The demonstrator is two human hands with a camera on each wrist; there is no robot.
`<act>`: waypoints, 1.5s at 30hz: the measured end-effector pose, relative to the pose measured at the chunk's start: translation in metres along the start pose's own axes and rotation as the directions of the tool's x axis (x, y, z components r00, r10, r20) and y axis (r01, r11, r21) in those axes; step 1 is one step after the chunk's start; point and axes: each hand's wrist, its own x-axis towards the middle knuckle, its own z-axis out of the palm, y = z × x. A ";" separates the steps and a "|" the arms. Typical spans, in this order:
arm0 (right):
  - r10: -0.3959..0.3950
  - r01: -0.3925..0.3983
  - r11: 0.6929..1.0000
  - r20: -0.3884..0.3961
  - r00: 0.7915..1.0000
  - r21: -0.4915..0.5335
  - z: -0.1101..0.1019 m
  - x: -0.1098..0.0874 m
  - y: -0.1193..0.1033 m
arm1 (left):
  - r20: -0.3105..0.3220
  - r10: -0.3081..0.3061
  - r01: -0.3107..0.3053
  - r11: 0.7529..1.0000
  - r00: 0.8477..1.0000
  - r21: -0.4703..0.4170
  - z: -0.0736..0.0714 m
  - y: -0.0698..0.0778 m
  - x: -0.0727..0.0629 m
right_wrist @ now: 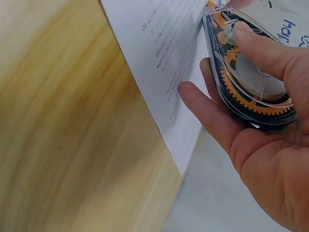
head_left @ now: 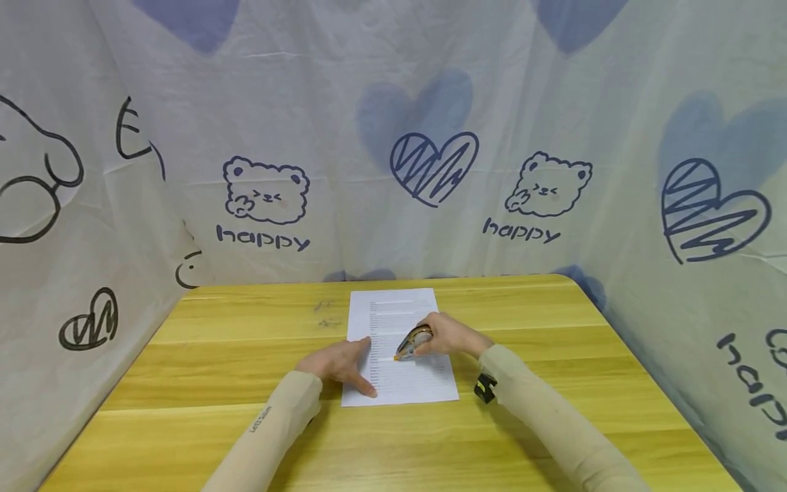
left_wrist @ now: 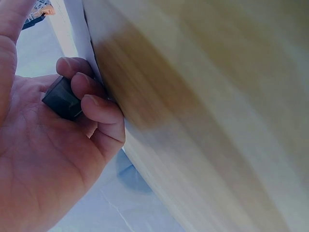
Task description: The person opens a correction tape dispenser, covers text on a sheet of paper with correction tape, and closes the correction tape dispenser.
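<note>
Right hand [head_left: 447, 335] grips the correction-tape dispenser [head_left: 415, 339] over the printed sheet [head_left: 402, 379], long axis slanting toward the sheet's left edge; left hand [head_left: 339, 362], there, clasps a black block [left_wrist: 63, 99].

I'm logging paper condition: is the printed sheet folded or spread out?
Spread out: the head view shows the printed sheet flat on the table, all four corners visible.

clear teardrop-shaped plastic tape dispenser [right_wrist: 258, 79], glossy, between right thumb and fingers [right_wrist: 205, 108]; orange plastic gear [right_wrist: 248, 102] inside, duller. small black block [left_wrist: 63, 99], looks like matt plastic, under curled left fingers [left_wrist: 101, 110]. white printed paper sheet [head_left: 406, 386], smooth, matt, beneath fingers. yellow wood-grain tabletop [head_left: 184, 383], smooth, faint sheen, around fingers. white cloth backdrop [head_left: 350, 232], creased, matt, beyond fingers.
</note>
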 end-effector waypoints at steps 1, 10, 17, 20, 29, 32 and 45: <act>0.000 0.000 1.000 0.001 1.000 -0.002 0.000 0.000 0.000 | 0.001 -0.002 0.002 1.000 1.000 0.002 0.000 0.000 0.000; 0.004 -0.004 1.000 -0.017 1.000 -0.004 -0.002 -0.002 -0.001 | -0.006 0.000 0.000 1.000 1.000 0.004 0.000 0.001 0.000; 0.001 -0.001 1.000 -0.016 1.000 -0.003 -0.003 -0.004 -0.001 | -0.011 0.012 -0.012 1.000 1.000 0.013 0.000 0.000 0.000; 0.003 -0.003 1.000 -0.019 1.000 -0.008 -0.003 -0.004 0.000 | -0.015 0.014 -0.014 1.000 1.000 0.010 0.001 0.000 0.000; 0.000 0.000 1.000 -0.017 1.000 -0.028 -0.005 -0.005 0.003 | -0.013 0.012 -0.012 1.000 1.000 0.013 0.001 0.000 0.000; 0.003 -0.004 1.000 -0.016 1.000 -0.026 -0.005 -0.005 0.004 | -0.013 0.009 -0.009 1.000 1.000 0.012 0.002 0.000 0.001; 0.021 -0.022 1.000 -0.019 1.000 -0.005 -0.007 -0.009 0.007 | -0.005 0.007 -0.007 1.000 1.000 0.005 0.001 0.000 0.001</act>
